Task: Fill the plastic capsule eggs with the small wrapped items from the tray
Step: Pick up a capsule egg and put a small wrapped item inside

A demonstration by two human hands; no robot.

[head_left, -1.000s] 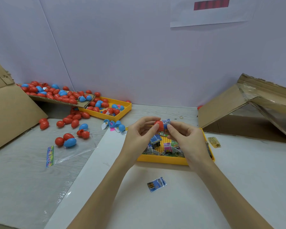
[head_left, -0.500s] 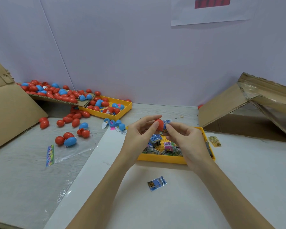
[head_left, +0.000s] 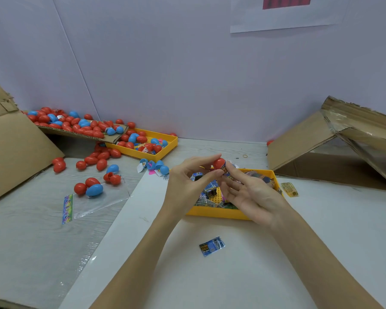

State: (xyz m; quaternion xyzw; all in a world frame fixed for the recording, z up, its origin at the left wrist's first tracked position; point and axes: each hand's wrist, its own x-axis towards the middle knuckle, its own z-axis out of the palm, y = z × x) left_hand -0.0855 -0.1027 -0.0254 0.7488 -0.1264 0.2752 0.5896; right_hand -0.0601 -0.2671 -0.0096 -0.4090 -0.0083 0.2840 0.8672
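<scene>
Above the yellow tray (head_left: 218, 214), my left hand (head_left: 187, 184) pinches a red capsule egg half (head_left: 218, 163) between thumb and forefinger. My right hand (head_left: 252, 195) meets it from the right, its fingertips pinching a small blue wrapped item (head_left: 228, 170) at the egg's open mouth. The item sits partly inside the egg. Several more wrapped items (head_left: 206, 195) lie in the tray beneath my hands. One blue wrapped item (head_left: 212, 246) lies loose on the white table in front of the tray.
Several red and blue eggs (head_left: 76, 126) cover a cardboard flap at back left and spill into a second yellow tray (head_left: 165, 150). More eggs lie on a clear plastic bag (head_left: 98, 201). An open cardboard box (head_left: 310, 148) stands at right, with a yellow packet (head_left: 289, 189) beside it.
My hands stay together over the tray. The right hand has turned palm-up and pushed the wrapped item further toward the egg half.
</scene>
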